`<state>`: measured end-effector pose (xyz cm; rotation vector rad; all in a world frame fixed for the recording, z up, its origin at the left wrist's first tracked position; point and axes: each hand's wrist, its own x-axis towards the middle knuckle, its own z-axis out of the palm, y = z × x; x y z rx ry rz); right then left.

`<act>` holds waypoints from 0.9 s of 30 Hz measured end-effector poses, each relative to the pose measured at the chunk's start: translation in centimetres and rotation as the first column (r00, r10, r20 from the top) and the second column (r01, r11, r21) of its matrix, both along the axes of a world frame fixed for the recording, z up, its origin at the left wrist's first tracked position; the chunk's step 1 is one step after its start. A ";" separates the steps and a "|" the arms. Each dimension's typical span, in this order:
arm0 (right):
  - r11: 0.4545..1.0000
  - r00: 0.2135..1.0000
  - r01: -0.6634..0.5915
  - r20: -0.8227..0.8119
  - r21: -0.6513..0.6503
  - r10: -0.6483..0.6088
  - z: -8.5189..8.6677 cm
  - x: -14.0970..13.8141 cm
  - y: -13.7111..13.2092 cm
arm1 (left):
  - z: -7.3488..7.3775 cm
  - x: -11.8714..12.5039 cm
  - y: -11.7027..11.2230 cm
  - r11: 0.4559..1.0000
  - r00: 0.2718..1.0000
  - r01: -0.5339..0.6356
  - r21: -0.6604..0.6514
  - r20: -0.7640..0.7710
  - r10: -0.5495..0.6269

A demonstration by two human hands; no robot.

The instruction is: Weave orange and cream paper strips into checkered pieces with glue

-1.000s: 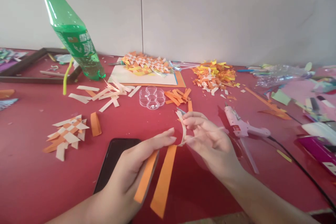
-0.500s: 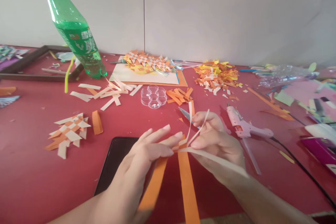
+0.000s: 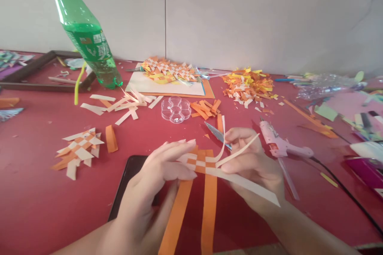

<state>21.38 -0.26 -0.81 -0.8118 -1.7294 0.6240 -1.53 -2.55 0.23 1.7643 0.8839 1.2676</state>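
Note:
A small woven piece of orange and cream paper strips (image 3: 200,165) is between my two hands above the table. My left hand (image 3: 152,179) pinches its left side, thumb below and fingers over the top. My right hand (image 3: 251,163) grips its right side with thumb and fingers. Two long orange strips (image 3: 209,215) hang toward me. Cream strips (image 3: 245,185) stick out to the right, two of them curling upward. A pointed metal blade (image 3: 214,131) shows just behind my right fingers; its handle is hidden, and I cannot tell whether my hand touches it.
A dark flat phone-like slab (image 3: 128,179) lies under my left hand. A woven paper fish (image 3: 82,147) is at left, loose cream strips (image 3: 131,105) and a clear palette (image 3: 176,109) beyond. A pink glue gun (image 3: 278,143) with a cord lies right; a green bottle (image 3: 89,44) stands back left.
The woven checks now show more plainly between my hands. My left fingers have shifted slightly left, and the cream strips at right have swung outward. The orange strips hang further left.

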 end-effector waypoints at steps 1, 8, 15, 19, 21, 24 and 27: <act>1.000 1.000 -0.004 0.008 -0.017 0.004 0.1 -0.1 0.0 | 0.0 0.0 0.1 1.000 1.000 -0.006 -0.013 -0.010 0.006; 0.992 0.999 -0.011 0.040 -0.124 0.016 1.3 -1.0 -0.1 | 0.6 0.3 0.6 0.973 0.992 0.018 -0.230 0.126 0.011; 0.976 0.996 0.063 0.074 -0.207 -0.048 1.0 -0.7 0.1 | 0.9 1.2 1.0 0.742 0.950 0.018 -0.670 0.243 0.196; 0.964 0.997 0.072 0.017 -0.256 -0.070 0.7 -0.7 0.1 | 0.7 1.3 1.3 0.699 0.943 0.066 -0.712 0.273 0.189; 0.964 0.997 0.071 0.021 -0.255 -0.068 0.7 -0.7 0.2 | 0.7 1.2 1.4 0.685 0.941 0.084 -0.724 0.283 0.184; 0.967 0.998 0.062 0.029 -0.247 -0.056 0.7 -0.8 0.3 | 0.5 1.1 1.3 0.677 0.942 0.085 -0.731 0.281 0.184; 0.965 0.999 0.048 0.010 -0.259 -0.047 0.7 -0.9 0.3 | 0.4 1.1 1.2 0.685 0.948 0.070 -0.726 0.262 0.181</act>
